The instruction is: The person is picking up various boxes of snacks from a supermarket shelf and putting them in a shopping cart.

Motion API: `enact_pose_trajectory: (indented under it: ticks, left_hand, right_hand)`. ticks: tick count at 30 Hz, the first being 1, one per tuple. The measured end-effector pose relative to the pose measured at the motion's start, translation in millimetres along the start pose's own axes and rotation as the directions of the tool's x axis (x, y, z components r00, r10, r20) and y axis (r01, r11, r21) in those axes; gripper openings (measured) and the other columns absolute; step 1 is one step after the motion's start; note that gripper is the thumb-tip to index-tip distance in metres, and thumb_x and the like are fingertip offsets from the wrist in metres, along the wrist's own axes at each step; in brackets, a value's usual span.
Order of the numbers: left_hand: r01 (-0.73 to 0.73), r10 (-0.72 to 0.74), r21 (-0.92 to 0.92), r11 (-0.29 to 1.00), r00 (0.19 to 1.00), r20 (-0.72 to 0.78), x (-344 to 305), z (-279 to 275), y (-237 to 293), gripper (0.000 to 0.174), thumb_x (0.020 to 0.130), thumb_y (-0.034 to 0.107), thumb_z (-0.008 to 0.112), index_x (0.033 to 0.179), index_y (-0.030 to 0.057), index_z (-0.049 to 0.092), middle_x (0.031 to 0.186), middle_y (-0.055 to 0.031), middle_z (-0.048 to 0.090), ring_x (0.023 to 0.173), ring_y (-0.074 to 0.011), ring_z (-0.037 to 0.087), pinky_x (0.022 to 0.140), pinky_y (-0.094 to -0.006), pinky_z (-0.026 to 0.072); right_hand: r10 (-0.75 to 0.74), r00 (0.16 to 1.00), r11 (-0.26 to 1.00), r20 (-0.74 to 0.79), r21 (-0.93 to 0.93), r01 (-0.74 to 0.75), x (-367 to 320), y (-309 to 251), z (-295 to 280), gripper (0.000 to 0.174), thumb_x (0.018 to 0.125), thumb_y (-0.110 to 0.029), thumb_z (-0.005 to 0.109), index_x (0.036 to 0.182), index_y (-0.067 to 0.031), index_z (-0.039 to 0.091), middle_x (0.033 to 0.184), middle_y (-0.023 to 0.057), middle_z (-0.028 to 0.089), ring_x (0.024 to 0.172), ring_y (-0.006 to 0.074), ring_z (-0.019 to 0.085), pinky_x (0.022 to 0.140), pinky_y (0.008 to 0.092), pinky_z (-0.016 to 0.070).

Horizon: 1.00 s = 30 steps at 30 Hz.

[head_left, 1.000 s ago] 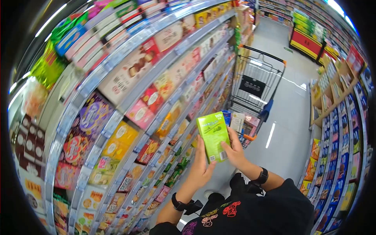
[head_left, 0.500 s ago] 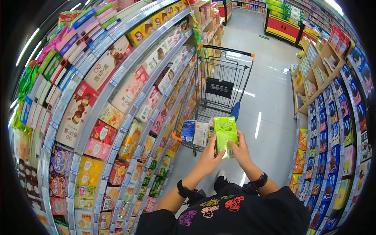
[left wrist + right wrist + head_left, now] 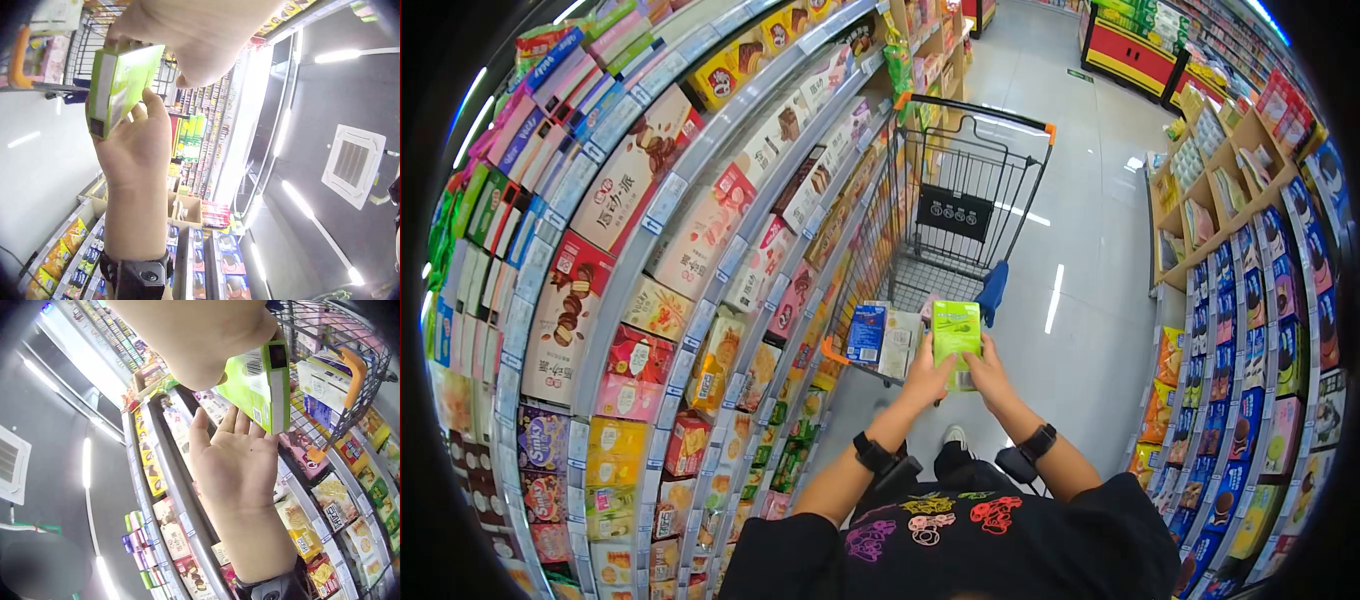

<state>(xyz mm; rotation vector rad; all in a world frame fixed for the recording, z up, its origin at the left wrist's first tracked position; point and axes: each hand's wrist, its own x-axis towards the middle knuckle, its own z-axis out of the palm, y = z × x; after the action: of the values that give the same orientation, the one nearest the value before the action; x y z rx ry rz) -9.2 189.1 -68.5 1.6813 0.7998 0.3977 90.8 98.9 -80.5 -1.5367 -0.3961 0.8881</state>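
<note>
In the head view a slim green snack box (image 3: 956, 325) is held upright between both hands in front of the body. My left hand (image 3: 926, 380) grips its lower left side, and my right hand (image 3: 989, 382) its lower right. Both thumbs lie toward the printed face, which has a small picture and a barcode near the bottom. The left wrist view shows the box (image 3: 119, 87) from its narrow end, with the right hand's (image 3: 134, 147) fingers behind it. Seen from the right wrist, the left hand's (image 3: 234, 462) fingertips reach behind the box.
A black wire shopping cart (image 3: 1012, 190) stands just ahead, carrying a blue box (image 3: 865, 332) and a white box (image 3: 898, 345). Shelves of boxed sweets (image 3: 640, 180) line the left; wooden display bins (image 3: 1215, 180) and packaged biscuits (image 3: 1250, 340) line the right. Tiled floor (image 3: 1090, 260) runs between.
The view has swung right, so the cart and its boxes appear further left. The green box went from tilted to upright and sits between the hands, nearer the cart's edge in view.
</note>
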Motion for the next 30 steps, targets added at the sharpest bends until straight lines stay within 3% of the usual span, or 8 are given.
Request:
enact_pose_trajectory:
  ticks: [5,8,11,13,16,18,24,30]
  left_hand:
    - [-0.001,-0.003,-0.059,0.998,0.998,-0.064,38,-35,-47,0.051,0.079,0.016,0.056,0.121,-0.0025,0.034,0.112,-0.0166,0.052,0.102,-0.0228,0.052,0.086,-0.0314,0.0404]
    - [0.114,-0.112,0.012,0.993,0.987,-0.119,54,-71,-51,0.052,0.075,0.018,0.059,0.117,-0.0038,0.036,0.109,-0.0209,0.051,0.102,-0.0306,0.051,0.087,-0.0359,0.0393]
    - [0.288,-0.304,-0.129,0.949,0.943,-0.135,90,-95,-120,0.052,0.074,0.024,0.059,0.116,-0.0002,0.039,0.105,-0.0189,0.054,0.098,-0.0299,0.054,0.083,-0.0355,0.042]
    - [0.234,-0.262,-0.203,0.951,0.957,-0.126,118,-101,-210,0.049,0.074,0.026,0.058,0.114,0.0027,0.043,0.104,-0.018,0.056,0.095,-0.0288,0.055,0.08,-0.0357,0.0432]
    - [0.409,-0.427,-0.176,0.895,0.901,-0.077,128,-118,-241,0.045,0.073,0.024,0.059,0.11,0.0022,0.047,0.098,-0.0154,0.059,0.091,-0.0261,0.057,0.078,-0.0349,0.0444]
    - [0.388,-0.42,-0.275,0.88,0.905,-0.067,129,-124,-241,0.044,0.072,0.023,0.06,0.108,0.001,0.047,0.096,-0.0152,0.059,0.088,-0.0254,0.058,0.077,-0.0339,0.0448]
    - [0.465,-0.474,-0.18,0.867,0.88,-0.008,137,-135,-239,0.047,0.073,0.021,0.059,0.112,-0.0001,0.044,0.102,-0.0168,0.057,0.089,-0.027,0.057,0.076,-0.035,0.0449]
    - [0.567,-0.574,-0.212,0.796,0.818,0.03,131,-147,-213,0.047,0.073,0.028,0.058,0.112,0.0048,0.043,0.105,-0.0166,0.055,0.092,-0.0287,0.056,0.073,-0.0398,0.0455]
  right_hand:
    - [-0.074,0.997,0.988,0.024,-0.133,0.076,40,27,53,0.054,0.078,-0.007,0.051,0.128,-0.0028,0.028,0.119,0.0149,0.044,0.112,0.0224,0.043,0.092,0.0298,0.0339]
    - [0.064,0.998,0.988,0.025,-0.145,-0.06,59,41,88,0.056,0.078,-0.007,0.051,0.129,-0.0034,0.027,0.119,0.015,0.045,0.111,0.023,0.043,0.092,0.0305,0.0347]
    - [0.054,0.994,0.989,0.09,-0.139,-0.042,90,82,118,0.059,0.079,-0.01,0.052,0.131,-0.0062,0.024,0.117,0.016,0.046,0.107,0.0229,0.045,0.085,0.0306,0.0388]
    - [0.022,0.997,0.938,0.075,-0.346,0.006,112,116,134,0.062,0.078,-0.019,0.056,0.13,-0.008,0.025,0.109,0.013,0.051,0.089,0.0209,0.052,0.072,0.0297,0.0441]
    - [0.338,0.936,0.935,0.099,-0.152,-0.321,129,124,162,0.062,0.079,-0.019,0.054,0.132,-0.0106,0.022,0.108,0.0132,0.051,0.092,0.0239,0.054,0.067,0.036,0.0475]
    - [0.397,0.909,0.918,0.128,-0.03,-0.396,133,122,175,0.067,0.08,-0.017,0.053,0.135,-0.014,0.015,0.116,0.0147,0.047,0.099,0.0278,0.052,0.075,0.0424,0.047]
    - [0.51,0.856,0.849,0.09,0.109,-0.517,144,143,193,0.073,0.081,-0.02,0.052,0.138,-0.0144,0.006,0.116,0.0151,0.045,0.099,0.0285,0.051,0.073,0.0434,0.0463]
    - [0.442,0.883,0.878,0.155,0.128,-0.462,145,121,203,0.051,0.083,-0.023,0.049,0.127,-0.0078,0.028,0.113,0.0129,0.048,0.099,0.0258,0.05,0.074,0.0403,0.0444]
